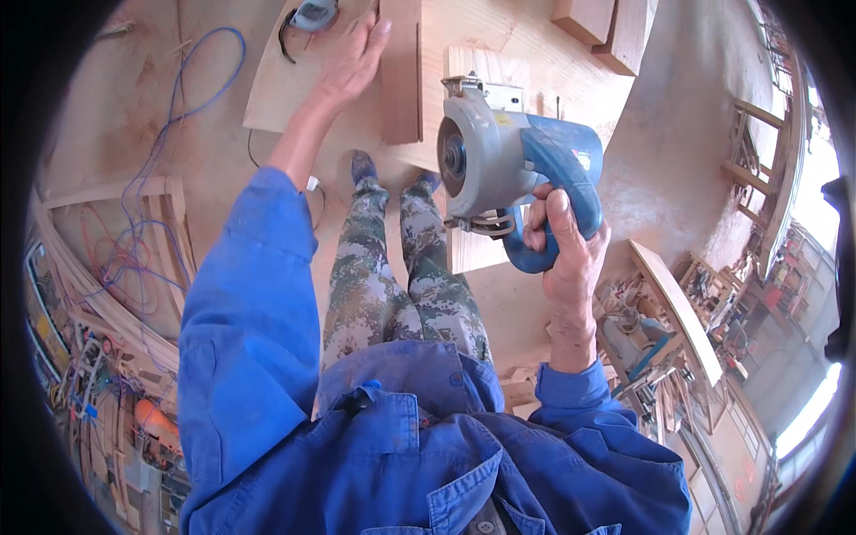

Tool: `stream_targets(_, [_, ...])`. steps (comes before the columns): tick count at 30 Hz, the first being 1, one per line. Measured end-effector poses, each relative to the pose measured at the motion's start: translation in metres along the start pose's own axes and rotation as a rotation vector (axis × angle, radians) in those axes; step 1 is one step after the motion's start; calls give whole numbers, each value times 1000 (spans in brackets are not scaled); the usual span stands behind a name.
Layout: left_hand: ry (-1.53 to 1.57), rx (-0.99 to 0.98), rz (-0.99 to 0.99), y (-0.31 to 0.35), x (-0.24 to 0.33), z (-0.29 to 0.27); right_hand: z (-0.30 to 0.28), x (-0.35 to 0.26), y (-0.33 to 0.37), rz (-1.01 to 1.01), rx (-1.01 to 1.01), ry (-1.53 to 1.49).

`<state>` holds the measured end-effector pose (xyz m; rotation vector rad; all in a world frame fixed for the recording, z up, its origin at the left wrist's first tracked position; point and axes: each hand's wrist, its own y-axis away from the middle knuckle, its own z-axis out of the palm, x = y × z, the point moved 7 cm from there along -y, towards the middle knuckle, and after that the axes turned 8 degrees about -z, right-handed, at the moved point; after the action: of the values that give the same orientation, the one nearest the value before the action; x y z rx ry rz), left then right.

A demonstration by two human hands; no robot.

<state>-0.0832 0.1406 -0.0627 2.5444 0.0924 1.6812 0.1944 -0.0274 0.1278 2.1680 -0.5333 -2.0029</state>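
My right hand (pixel 571 241) is wrapped round the blue looped handle of a circular saw (pixel 526 143). The saw has a grey round housing and a blue motor body. It sits over a pale wooden panel at the near right side of the work surface. My left hand (pixel 348 62) reaches to the top of the view, fingers stretched out along the left edge of a reddish-brown board (pixel 403 80). The fingertips are partly cut off by the frame edge. Left of that hand lies a grey-blue tape measure (pixel 314 14) with a dark strap.
Reddish-brown wood blocks (pixel 615 36) lie at the far right of the panel (pixel 499 27). A blue cable (pixel 165 134) loops over the floor at left, beside a wooden frame (pixel 111 192). Timber offcuts and a leaning board (pixel 678 308) stand at right. An orange object (pixel 156 421) is at lower left.
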Motion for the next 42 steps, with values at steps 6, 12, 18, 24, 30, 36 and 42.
stream_targets(6, [-30, -20, -55, -6, -22, 22, 11, 6, 9, 38, 47, 49])
stream_targets(12, [-5, -96, -146, -12, -53, 35, 6, 22, 17, 68, 45, 89])
stream_targets(18, [-23, -136, -115, -20, -62, 35, 8, 31, 17, 56, 31, 115])
stream_targets(24, [251, -240, -166, -16, -41, 30, 12, 36, 15, 42, 34, 79])
stream_targets(30, [39, -189, -136, -15, -28, 32, 16, 35, 6, 19, 45, 59])
stream_targets(36, [66, -158, -101, -11, -22, 23, 18, 40, 9, -40, 15, 18])
stream_targets(42, [113, -185, -110, -13, -22, 29, 19, 45, 7, -23, 20, -4])
